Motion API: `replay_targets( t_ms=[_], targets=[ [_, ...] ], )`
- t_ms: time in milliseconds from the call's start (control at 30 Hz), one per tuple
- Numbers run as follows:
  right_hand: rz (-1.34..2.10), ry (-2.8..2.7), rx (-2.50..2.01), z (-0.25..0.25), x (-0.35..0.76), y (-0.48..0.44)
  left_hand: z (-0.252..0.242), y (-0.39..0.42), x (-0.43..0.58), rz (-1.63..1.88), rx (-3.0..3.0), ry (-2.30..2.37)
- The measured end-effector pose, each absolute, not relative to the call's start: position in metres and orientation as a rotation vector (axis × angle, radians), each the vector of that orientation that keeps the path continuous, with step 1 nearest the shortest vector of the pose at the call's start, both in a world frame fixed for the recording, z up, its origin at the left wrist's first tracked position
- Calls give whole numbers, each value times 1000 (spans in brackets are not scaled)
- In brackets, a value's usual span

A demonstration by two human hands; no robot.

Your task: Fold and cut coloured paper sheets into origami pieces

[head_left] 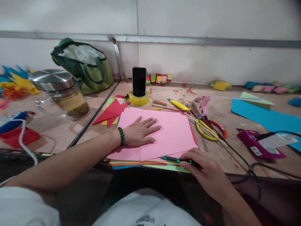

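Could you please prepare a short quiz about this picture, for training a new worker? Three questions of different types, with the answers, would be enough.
1. What is the left hand doing?
A) Lifting the glass mug
B) Lying flat on the pink paper
C) Holding the smartphone

2. True or false: the scissors lie to the right of the pink paper.

3. What does the right hand hold?

Key:
1. B
2. True
3. A green-and-black pen

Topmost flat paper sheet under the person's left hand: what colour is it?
Pink: the topmost flat paper sheet shows best in the head view.
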State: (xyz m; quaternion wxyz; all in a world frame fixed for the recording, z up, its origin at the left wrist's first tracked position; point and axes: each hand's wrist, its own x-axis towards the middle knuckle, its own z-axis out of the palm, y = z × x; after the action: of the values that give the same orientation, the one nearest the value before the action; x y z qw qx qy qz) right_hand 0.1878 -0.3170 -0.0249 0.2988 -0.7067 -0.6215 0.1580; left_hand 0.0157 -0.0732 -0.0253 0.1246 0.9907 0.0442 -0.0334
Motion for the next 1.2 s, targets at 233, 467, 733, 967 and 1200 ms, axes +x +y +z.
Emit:
replay_targets(
  t_ms=[233,467,733,967,1200],
  targets=[
    [418,-1670,-1893,-27,188,-316,-20,-76,3,-128,2873,43],
    [443,-1688,-1894,-25,189,-316,-26,-76,3,-122,2851,58],
    [455,-1716,-1879,-30,187,-313,-25,-76,3,-128,2837,60],
    [474,-1737,-1855,-29,180,-308,-26,-76,3,-113,2845,61],
    [467,-1763,-1850,-27,167,-301,-27,-76,3,-113,2857,63]
  ],
)
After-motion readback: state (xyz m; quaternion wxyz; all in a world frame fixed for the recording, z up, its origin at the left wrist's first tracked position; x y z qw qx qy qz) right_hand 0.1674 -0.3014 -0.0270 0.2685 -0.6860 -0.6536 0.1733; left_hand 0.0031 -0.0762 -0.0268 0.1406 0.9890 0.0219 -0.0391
